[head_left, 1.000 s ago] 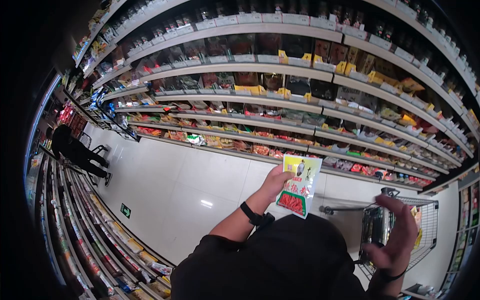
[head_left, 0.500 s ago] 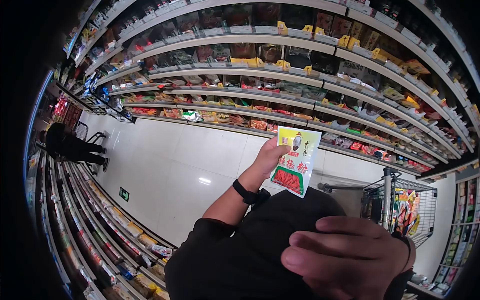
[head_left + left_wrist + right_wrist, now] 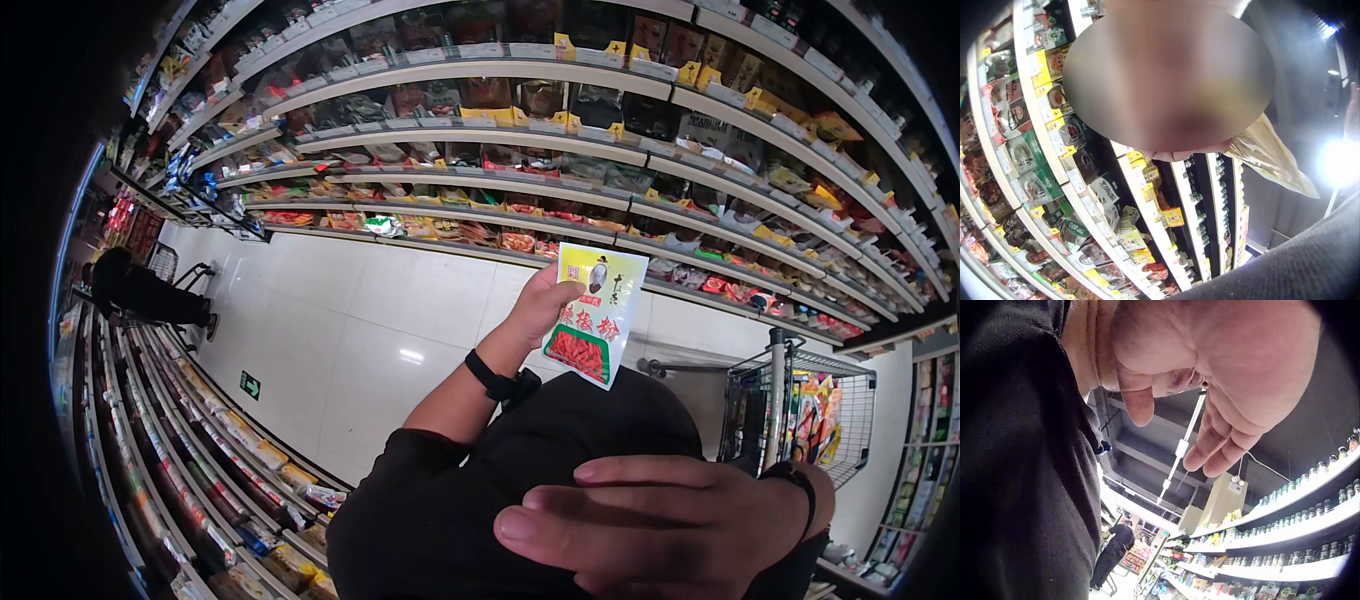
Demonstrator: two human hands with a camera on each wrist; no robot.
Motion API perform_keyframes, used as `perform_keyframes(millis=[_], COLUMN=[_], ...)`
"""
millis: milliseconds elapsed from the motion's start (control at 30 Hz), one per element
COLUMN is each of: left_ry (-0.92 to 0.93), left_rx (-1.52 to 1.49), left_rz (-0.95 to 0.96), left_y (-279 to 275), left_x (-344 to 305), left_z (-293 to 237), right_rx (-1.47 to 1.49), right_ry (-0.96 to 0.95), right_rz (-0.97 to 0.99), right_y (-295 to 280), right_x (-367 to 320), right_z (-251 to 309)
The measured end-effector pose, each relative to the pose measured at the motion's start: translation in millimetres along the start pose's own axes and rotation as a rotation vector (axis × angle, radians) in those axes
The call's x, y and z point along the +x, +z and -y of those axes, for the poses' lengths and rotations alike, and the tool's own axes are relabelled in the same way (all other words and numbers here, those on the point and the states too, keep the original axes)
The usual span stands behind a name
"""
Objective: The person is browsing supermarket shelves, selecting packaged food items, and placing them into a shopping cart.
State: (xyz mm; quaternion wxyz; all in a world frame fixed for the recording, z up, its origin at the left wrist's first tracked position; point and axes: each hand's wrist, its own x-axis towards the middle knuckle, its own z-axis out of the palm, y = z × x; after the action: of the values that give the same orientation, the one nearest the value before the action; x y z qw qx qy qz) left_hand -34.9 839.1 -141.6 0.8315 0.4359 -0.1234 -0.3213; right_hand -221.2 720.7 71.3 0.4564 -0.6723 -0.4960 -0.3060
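Packet (image 3: pixel 602 318) in pinch of left hand (image 3: pixel 536 308)

Packet (image 3: pixel 592 325) in left hand (image 3: pixel 538 308): big red characters 辣椒粉 across middle; black writing higher up, too tiny for sure. Green floor sign (image 3: pixel 250 384), left of hand: white arrow. Shelf tags (image 3: pixel 480 52) past hand: too small to read.

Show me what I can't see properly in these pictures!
Part of the left grip: head view, behind the packet; left wrist view, mostly under a blurred patch.
Lower part of the right grip: head view, cut off by the bottom edge.
Shelf labels: head view, too small to read.
Bags in the cart: head view, words too small.
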Motion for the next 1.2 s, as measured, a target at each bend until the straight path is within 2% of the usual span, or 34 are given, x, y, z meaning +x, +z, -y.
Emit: perform_keyframes(millis=[133, 300, 600, 733, 800, 1000, 1067, 1133, 1200], left_ry=[-0.03, -0.012, -0.034, -0.07, -0.074, -0.094, -0.106, -0.118, -0.121], left_rx=[-0.008, 0.072, 0.044, 0.067, 0.066, 0.085, 0.08, 0.086, 0.104], left_rz=[0.005, -0.011, -0.016, -0.048, -0.046, -0.047, -0.047, -0.06, -0.073], left_y=[-2.0, -1.5, -7.5, -6.7, -3.5, -4.7, -6.6, -8.7, -8.7], left_x=[0.8, 1.5, 3.0, 2.9, 3.1, 2.8, 4.8, 6.5, 9.9], left_z=[0.2, 3.6, 8.5, 9.0, 5.6, 5.6, 6.9, 10.8, 12.6], right_rx=[0.06, -0.016, -0.143, -0.127, 0.009, -0.027, -0.087, -0.128, -0.146], right_ry=[0.065, -0.066, -0.212, -0.119, 0.12, 0.082, -0.124, -0.168, -0.063], right_rz=[0.093, 0.035, 0.026, 0.045, 0.093, 0.117, 0.023, 0.031, 0.105], right_y=[-12.8, -19.1, -44.7, -58.1, -67.3, -77.8, -73.7, -76.4, -89.3], right_x=[8.3, 21.8, 60.1, 68.6, 70.2, 65.0, 57.2, 60.4, 64.3], right_z=[6.9, -0.2, 8.0, 31.9, 53.8, 60.8, 45.9, 46.1, 60.8])
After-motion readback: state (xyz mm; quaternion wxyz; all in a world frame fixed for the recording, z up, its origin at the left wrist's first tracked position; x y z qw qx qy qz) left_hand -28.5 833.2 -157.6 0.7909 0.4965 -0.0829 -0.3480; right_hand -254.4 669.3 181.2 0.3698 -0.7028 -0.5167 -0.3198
